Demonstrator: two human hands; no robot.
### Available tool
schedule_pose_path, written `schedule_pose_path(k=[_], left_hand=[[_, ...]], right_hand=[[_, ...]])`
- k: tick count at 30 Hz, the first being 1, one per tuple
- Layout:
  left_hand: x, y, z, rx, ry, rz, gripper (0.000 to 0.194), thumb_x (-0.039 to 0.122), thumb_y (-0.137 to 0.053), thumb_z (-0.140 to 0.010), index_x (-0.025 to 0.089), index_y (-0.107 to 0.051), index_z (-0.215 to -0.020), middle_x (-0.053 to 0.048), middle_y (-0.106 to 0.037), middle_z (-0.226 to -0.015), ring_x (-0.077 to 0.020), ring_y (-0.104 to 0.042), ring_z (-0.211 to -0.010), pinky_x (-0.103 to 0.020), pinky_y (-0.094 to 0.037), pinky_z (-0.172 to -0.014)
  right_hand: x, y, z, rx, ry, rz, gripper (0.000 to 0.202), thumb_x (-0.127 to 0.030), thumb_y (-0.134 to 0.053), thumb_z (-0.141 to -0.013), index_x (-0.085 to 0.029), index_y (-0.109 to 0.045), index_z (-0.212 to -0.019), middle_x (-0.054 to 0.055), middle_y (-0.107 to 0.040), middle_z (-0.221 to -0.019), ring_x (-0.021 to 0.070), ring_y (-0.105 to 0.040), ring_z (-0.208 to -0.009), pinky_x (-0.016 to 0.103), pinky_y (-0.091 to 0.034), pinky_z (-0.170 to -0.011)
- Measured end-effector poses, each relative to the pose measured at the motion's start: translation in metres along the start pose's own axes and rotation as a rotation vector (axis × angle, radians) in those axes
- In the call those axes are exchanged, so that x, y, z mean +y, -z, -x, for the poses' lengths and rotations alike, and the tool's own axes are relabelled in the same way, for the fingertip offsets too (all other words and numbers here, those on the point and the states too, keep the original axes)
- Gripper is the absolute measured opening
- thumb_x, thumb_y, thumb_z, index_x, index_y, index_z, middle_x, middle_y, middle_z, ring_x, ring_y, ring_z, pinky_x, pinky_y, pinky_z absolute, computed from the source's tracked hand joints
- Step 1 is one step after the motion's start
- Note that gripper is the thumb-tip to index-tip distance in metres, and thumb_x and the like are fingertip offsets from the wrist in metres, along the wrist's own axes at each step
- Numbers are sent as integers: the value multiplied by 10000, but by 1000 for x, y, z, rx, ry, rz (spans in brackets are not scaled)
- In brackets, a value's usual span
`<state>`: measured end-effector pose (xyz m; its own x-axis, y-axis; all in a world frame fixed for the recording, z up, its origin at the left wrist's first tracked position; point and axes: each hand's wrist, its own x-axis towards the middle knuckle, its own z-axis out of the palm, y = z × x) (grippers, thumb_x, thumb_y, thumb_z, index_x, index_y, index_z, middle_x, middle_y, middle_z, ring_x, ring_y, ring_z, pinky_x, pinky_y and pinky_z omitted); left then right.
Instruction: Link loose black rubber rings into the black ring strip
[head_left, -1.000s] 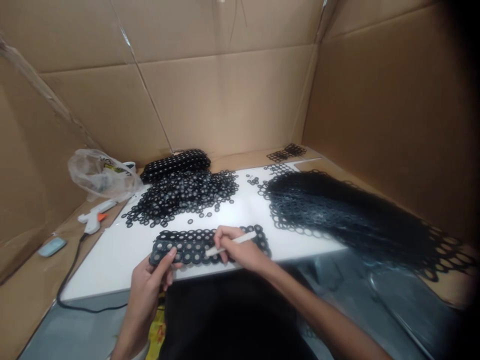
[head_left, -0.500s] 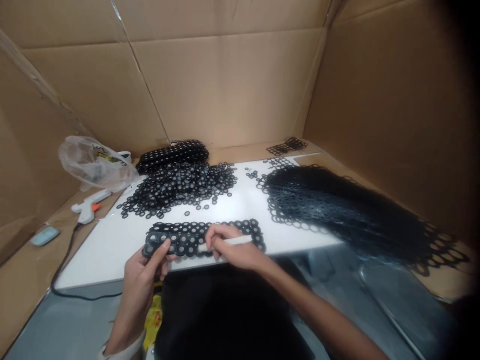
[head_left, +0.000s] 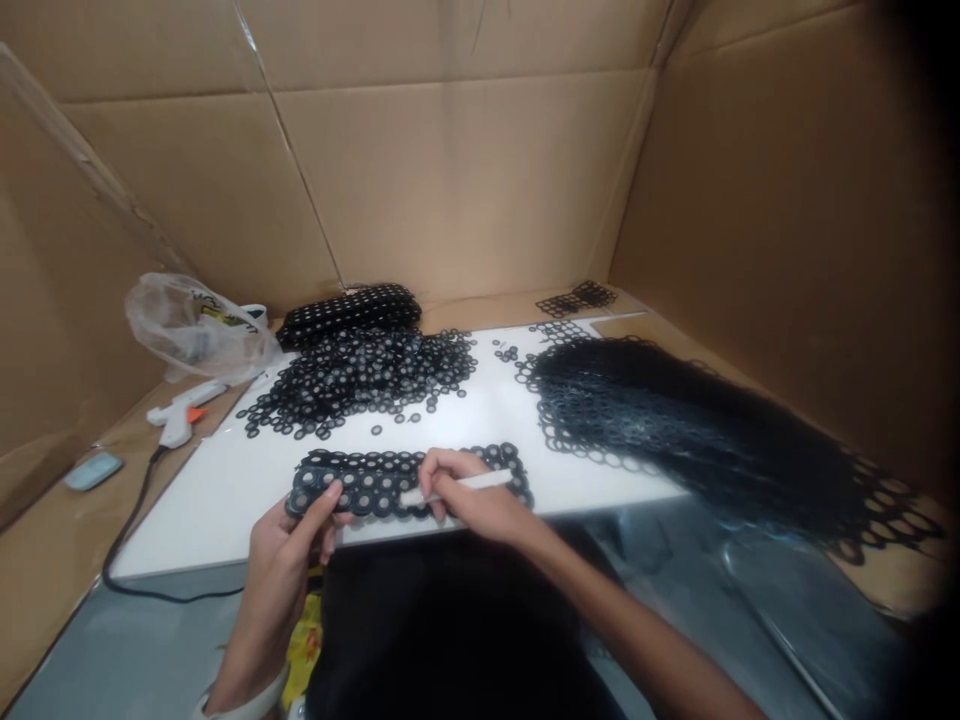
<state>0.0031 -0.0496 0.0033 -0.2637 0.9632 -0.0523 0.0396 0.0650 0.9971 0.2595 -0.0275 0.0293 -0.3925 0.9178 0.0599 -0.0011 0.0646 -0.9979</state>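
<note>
A strip of joined black rings (head_left: pixel 365 478) lies along the front of the white table. Its left end is pinched between the thumb and fingers of my left hand (head_left: pixel 304 530). In the grasp of my right hand (head_left: pixel 469 492) is a slim white pen-like tool (head_left: pixel 487 480), slanted with its tip down at the strip's middle. The tip itself is too small to make out clearly. My right hand covers part of the strip. Beyond the strip lies a heap of loose small black rings (head_left: pixel 367 375).
A rolled black ring mesh (head_left: pixel 352 310) sits behind the heap. To the right, a big stack of black mesh sheets (head_left: pixel 675 440) hangs over the table edge. On the left are a glue gun (head_left: pixel 178 425) with its cord, a pale blue-green object (head_left: pixel 94 471) and a clear plastic bag (head_left: pixel 187 325).
The view has shifted slightly. My right hand and the white tool sit a touch further right along the strip. My left hand keeps its hold.
</note>
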Motion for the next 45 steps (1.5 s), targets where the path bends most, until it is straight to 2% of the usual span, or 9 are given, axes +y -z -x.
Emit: schedule_pose_path(k=[3, 9, 15, 18, 22, 26, 31, 36, 45], left_hand=[[-1, -1, 1, 2, -2, -1, 488, 531, -891, -803, 188, -599, -616, -10, -649, -594, -140, -551, -541, -241, -454, -554], [-1, -3, 4, -17, -57, -16, 479, 513, -875, -813, 201, -568, -619, 20, -560, -525, -160, -575, -556, -245, -461, -548], [-4, 1, 4, -79, -49, -291, 627, 722, -679, -895, 203, -577, -557, -8, -552, -493, -169, -520, -491, -282, -416, -528], [-1, -9, 7, -137, -70, -525, 736, 809, -537, -927, 208, -553, -504, -21, -534, -490, -186, -529, -536, -292, -412, -587], [3, -28, 11, -93, -130, -708, 708, 851, -599, -854, 206, -660, -569, -25, -586, -546, -208, -531, -588, -296, -365, -582], [2, -32, 10, -55, -150, -671, 698, 821, -592, -883, 195, -734, -609, -37, -607, -549, -213, -537, -590, -298, -357, -563], [0, -22, 3, -60, -96, -656, 755, 850, -607, -858, 207, -579, -464, -19, -502, -449, -190, -500, -513, -296, -366, -555], [-1, -19, 2, -107, -55, -598, 695, 845, -666, -824, 184, -727, -619, -18, -549, -474, -213, -543, -524, -297, -384, -541], [6, -24, 8, -113, -61, -561, 709, 830, -734, -765, 219, -519, -477, -16, -536, -447, -183, -510, -479, -292, -402, -538]], right_hand=[[3, -2, 0, -21, 1, 57, 186, -116, -484, -911, -194, -634, -835, -38, -609, -652, 118, -593, -594, 201, -409, -581], [3, -13, 1, -82, 245, 392, 241, -121, -523, -963, -223, -740, -947, -20, -773, -940, 133, -707, -846, 217, -468, -802], [1, -9, -2, -70, -6, 147, 240, -127, -487, -964, -188, -719, -957, -18, -677, -718, 124, -651, -671, 192, -448, -627], [-1, -7, -1, -55, 15, 132, 228, -134, -496, -973, -187, -718, -966, -20, -669, -728, 121, -644, -688, 193, -454, -646], [-3, -8, 1, -67, 49, 135, 220, -132, -504, -969, -196, -715, -967, -27, -663, -744, 116, -622, -687, 198, -451, -656], [-3, -4, 0, 30, 3, 42, 207, -108, -496, -932, -191, -671, -859, -40, -597, -641, 114, -568, -599, 197, -419, -587], [-5, 2, 1, 26, -45, 69, 201, -135, -504, -939, -190, -673, -847, -33, -608, -628, 111, -572, -596, 191, -401, -568], [-7, -5, -1, 22, -60, 64, 198, -145, -509, -925, -191, -686, -849, -37, -618, -626, 109, -563, -569, 201, -404, -561], [-3, -2, -1, 10, -55, 127, 212, -126, -497, -918, -196, -684, -848, -39, -624, -621, 114, -591, -598, 191, -415, -577]])
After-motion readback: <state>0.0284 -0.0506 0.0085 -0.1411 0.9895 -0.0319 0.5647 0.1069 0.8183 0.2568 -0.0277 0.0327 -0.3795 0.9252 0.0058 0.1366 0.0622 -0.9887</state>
